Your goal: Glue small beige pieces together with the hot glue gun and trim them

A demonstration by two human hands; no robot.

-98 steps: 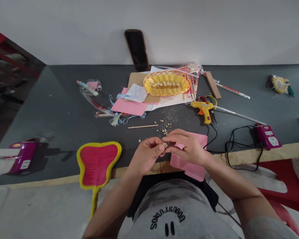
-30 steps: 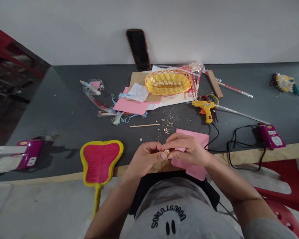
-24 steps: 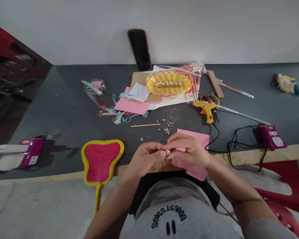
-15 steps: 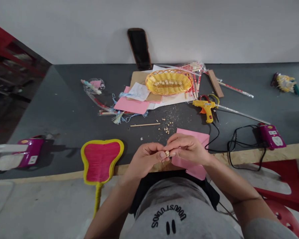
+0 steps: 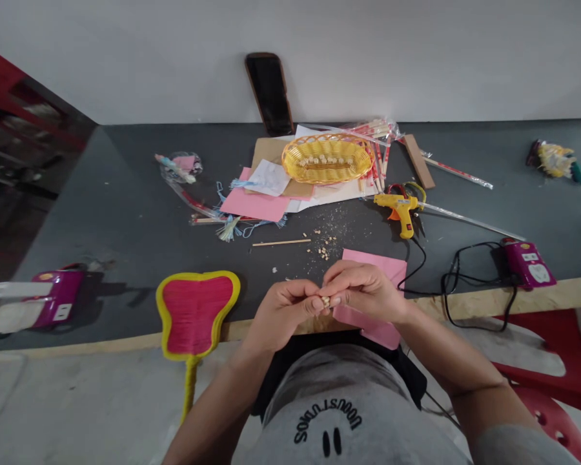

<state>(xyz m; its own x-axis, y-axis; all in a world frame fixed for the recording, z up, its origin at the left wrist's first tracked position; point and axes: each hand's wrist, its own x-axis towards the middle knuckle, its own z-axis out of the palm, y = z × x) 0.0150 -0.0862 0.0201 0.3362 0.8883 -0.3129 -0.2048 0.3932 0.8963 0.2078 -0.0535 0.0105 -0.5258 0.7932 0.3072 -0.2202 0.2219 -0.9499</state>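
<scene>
We see the basket (image 5: 327, 174) on papers near the tabletop's (image 5: 126, 226) far edge; our left hand (image 5: 288, 309) and right hand (image 5: 365, 290), fingertips pinched together on the cluster (image 5: 326, 301), at its near edge; crumbs (image 5: 326, 248) lie just beyond.

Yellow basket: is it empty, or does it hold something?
Not empty: a row of small pale pieces lies inside the yellow basket.
</scene>
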